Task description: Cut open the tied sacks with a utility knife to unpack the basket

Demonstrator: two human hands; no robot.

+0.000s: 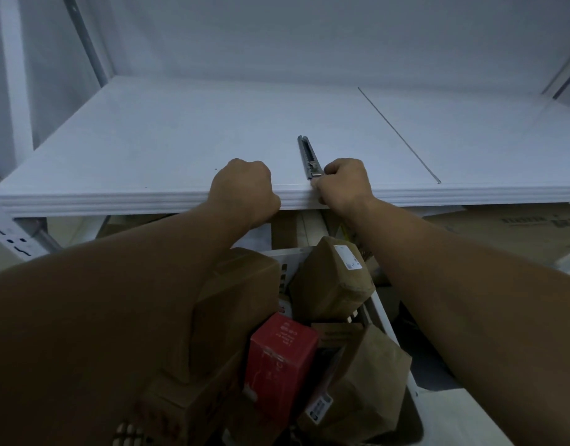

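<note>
A grey metal utility knife (308,156) lies on the white shelf board (167,136), pointing away from me. My right hand (343,185) rests at the board's front edge and pinches the knife's near end. My left hand (245,188) sits as a fist on the same edge, holding nothing, a little left of the knife. Below my arms stands a white basket (385,312) packed with brown paper sacks (332,281) and a red box (278,358).
The shelf board has a seam line (399,133) running front to back on the right. Metal uprights (90,40) stand at the back left. Flat cardboard (509,230) lies under the shelf to the right. A white perforated bracket (9,233) sits at the left.
</note>
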